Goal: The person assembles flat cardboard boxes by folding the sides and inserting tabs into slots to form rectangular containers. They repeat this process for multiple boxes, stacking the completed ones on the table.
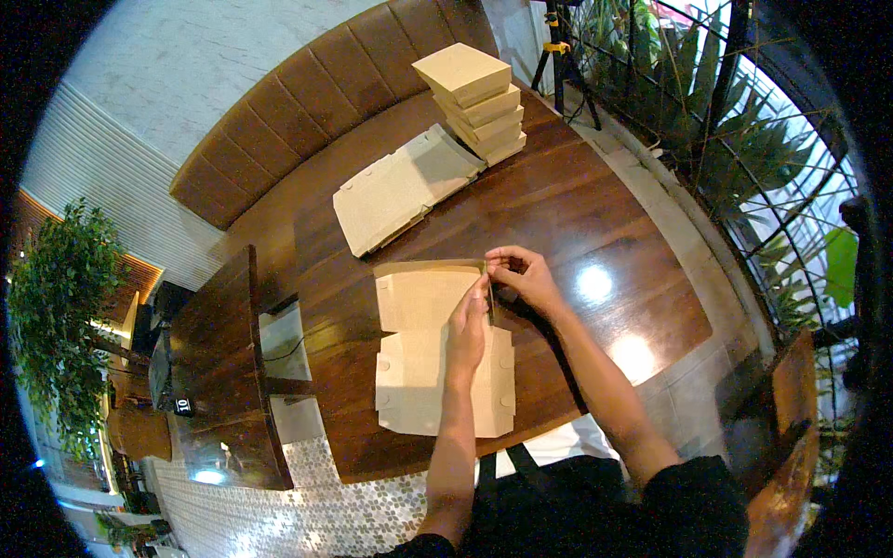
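A partly folded brown cardboard box lies before me, its lid part flat toward my body. Its far wall stands up, and the right side is folded up near the far right corner. At that corner my left hand is closed on the cardboard from the inside, fingers pointing away from me. My right hand pinches the same corner from the outside, thumb and fingers together. The exact fold between the fingertips is hidden.
Beyond the box lies a pile of flat cardboard box blanks. Behind it, folded boxes rise in a stack on the wooden table. A brown padded bench curves along the far side. Another table stands left.
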Demonstrator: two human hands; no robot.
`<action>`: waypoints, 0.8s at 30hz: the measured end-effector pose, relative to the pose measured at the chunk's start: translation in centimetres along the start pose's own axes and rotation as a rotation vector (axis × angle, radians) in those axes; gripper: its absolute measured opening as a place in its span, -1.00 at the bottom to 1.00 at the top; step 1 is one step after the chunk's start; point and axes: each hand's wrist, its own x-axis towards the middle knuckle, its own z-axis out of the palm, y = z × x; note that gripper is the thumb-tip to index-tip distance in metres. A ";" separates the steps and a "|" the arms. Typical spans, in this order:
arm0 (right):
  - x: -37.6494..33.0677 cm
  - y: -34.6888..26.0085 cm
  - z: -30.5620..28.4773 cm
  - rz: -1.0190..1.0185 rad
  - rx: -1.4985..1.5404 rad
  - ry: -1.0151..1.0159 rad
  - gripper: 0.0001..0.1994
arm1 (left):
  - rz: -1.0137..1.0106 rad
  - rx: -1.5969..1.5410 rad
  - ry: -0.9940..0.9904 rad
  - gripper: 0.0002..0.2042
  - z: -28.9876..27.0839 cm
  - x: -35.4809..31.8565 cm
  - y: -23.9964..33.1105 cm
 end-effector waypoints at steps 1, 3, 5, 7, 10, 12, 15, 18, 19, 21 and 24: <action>-0.1 0.0 -0.1 0.043 -0.121 0.024 -0.81 | -0.012 0.033 0.032 -0.54 -0.7 -0.1 -0.1; -0.4 0.0 0.1 -0.027 -0.265 0.028 -0.81 | 0.036 0.221 0.183 -0.63 -2.7 -0.5 -0.4; -0.8 0.1 0.5 -0.119 -0.372 0.065 -0.83 | 0.081 0.333 0.374 -0.72 -5.5 -0.8 -0.9; -1.0 0.5 0.7 -0.032 -0.339 0.123 -0.82 | 0.094 0.448 0.577 -0.75 -9.2 -0.7 -1.6; -0.6 0.9 0.7 -0.036 -0.261 0.201 -0.82 | 0.042 0.648 0.628 -0.69 -14.5 0.1 -3.1; -0.2 0.7 0.8 -0.071 -0.230 0.229 -0.82 | -0.059 0.529 0.546 -0.65 -16.9 1.1 -4.3; -0.1 -0.9 1.7 -0.116 -0.307 0.261 -0.81 | -0.011 0.461 0.399 -0.62 -19.4 3.2 -5.4; 0.0 -3.7 3.8 -0.042 -0.252 0.043 -0.79 | -0.001 0.371 0.248 -0.67 -20.6 4.9 -6.0; 0.3 -4.5 5.0 -0.090 -0.346 -0.025 -0.75 | 0.010 0.427 0.200 -0.68 -21.0 5.1 -6.2; 1.1 -6.1 7.3 -0.053 -0.310 -0.193 -0.70 | 0.002 0.292 0.164 -0.70 -21.1 5.4 -6.8; 3.3 -6.6 11.9 0.015 -0.368 -0.274 -0.65 | 0.160 0.097 0.208 -0.72 -21.1 5.4 -7.8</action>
